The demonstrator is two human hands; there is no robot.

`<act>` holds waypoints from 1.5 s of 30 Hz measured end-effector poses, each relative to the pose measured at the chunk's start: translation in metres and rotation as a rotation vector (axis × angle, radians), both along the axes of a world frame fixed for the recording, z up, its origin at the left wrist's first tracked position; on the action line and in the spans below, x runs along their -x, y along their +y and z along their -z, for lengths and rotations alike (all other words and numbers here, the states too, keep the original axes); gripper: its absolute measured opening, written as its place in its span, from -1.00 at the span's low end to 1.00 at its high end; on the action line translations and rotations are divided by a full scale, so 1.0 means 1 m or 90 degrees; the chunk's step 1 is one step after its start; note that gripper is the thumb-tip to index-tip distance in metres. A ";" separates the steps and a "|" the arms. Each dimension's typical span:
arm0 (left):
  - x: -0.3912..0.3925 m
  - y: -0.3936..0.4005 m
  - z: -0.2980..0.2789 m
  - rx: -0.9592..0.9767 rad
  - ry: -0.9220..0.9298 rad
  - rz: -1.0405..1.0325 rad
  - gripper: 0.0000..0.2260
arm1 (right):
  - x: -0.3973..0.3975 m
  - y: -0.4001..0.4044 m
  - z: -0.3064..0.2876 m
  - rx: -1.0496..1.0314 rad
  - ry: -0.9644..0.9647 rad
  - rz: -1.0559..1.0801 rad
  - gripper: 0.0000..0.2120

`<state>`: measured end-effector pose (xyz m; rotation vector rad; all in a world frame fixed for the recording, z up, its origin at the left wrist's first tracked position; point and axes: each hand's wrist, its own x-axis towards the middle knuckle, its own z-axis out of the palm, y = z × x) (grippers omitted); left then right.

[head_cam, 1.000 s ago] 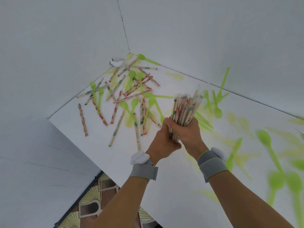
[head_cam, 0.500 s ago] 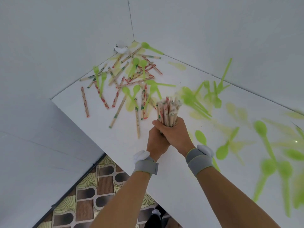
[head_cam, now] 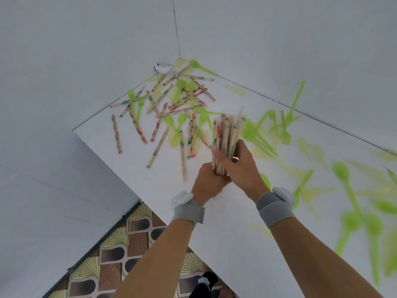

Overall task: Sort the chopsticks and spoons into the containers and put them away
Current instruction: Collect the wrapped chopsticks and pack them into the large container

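Note:
A thick bundle of paper-wrapped chopsticks (head_cam: 226,136) stands upright over the white table (head_cam: 150,186). My left hand (head_cam: 209,181) grips its lower end from below. My right hand (head_cam: 242,166) wraps round its middle from the right. More wrapped chopsticks (head_cam: 160,125) lie scattered toward the far corner, mixed with green plastic spoons (head_cam: 180,123). Other green spoons (head_cam: 343,175) lie across the right side of the table. No container is in view.
White walls meet at the far corner (head_cam: 179,57), where a small white object (head_cam: 163,68) sits. The table's near-left edge (head_cam: 129,181) drops to a patterned floor (head_cam: 120,254). A dark shoe (head_cam: 204,284) shows below the edge.
The bundle has risen higher out of my hands and its sticks look blurred with motion. My right hand has shifted its hold on the bundle. The camera view has tilted slightly.

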<state>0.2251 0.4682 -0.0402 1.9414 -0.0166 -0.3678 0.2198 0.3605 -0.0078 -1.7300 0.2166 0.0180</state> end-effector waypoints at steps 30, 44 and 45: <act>0.021 -0.022 0.008 0.133 0.031 -0.083 -0.75 | -0.009 -0.010 0.029 -0.040 0.076 0.181 -0.74; 0.019 -0.027 0.009 0.086 -0.025 -0.118 -0.83 | -0.011 -0.017 0.031 -0.055 0.101 0.194 -0.82; 0.020 -0.028 0.009 0.086 -0.026 -0.121 -0.79 | -0.012 -0.018 0.031 -0.053 0.100 0.199 -0.82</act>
